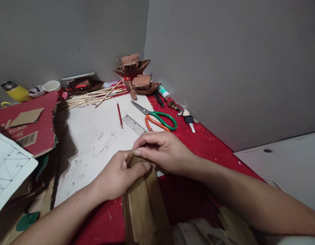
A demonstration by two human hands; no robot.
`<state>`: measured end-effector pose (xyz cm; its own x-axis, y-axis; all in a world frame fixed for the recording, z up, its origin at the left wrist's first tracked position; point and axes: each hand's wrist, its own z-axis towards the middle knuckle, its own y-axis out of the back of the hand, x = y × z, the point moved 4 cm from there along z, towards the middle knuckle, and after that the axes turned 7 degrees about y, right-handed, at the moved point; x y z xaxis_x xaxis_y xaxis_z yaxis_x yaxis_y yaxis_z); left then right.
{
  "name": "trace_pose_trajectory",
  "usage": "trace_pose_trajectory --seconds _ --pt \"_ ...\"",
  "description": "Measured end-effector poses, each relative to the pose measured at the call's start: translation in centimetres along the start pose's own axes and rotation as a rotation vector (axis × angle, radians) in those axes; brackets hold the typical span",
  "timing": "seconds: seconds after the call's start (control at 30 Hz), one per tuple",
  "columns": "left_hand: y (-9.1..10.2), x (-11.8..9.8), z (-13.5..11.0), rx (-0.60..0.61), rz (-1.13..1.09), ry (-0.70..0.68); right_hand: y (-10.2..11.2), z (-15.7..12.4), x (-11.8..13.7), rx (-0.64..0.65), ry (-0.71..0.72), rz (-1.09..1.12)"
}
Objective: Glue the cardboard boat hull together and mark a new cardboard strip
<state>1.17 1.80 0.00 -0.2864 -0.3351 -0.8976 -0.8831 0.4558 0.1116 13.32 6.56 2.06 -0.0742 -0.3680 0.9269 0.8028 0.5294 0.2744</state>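
Note:
A long brown folded cardboard piece point(142, 211), with raised sides like a small boat hull, runs from the bottom edge up to my hands. My left hand point(124, 175) grips its far end, thumb pressed on top and fingers hidden behind it. My right hand point(167, 151) pinches the same narrow tip between thumb and forefinger. Just beyond my right hand lie scissors point(157, 117) with one green and one orange handle. A metal ruler point(134, 125) touches the scissors' area, and a red pencil point(119, 115) rests left of it on a white sheet point(91, 146).
Three brown model boats, one the top boat point(132, 66), stand at the back near thin wooden sticks point(88, 99). Red printed cardboard point(40, 136) and a drawing on paper point(9, 166) lie left. Keys point(189, 119) sit by the wall; a yellow bottle point(16, 92) lies far left.

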Motion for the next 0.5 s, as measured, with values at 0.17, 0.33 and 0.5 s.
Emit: trace_pose_trajectory --seconds 0.17,0.33,0.5 --pt "0.8 -0.4 -0.6 -0.059 -0.287 0.049 1.1 0.0 -0.2 -0.081 -0.110 0.200" --pt "1.1 -1.0 -1.5 -0.257 -0.494 0.230 2.8 0.4 0.1 -0.194 0.010 0.282" --pt "2.4 -2.5 -2.5 -0.529 -0.429 0.059 4.1 0.5 -0.2 -0.230 -0.012 0.377"
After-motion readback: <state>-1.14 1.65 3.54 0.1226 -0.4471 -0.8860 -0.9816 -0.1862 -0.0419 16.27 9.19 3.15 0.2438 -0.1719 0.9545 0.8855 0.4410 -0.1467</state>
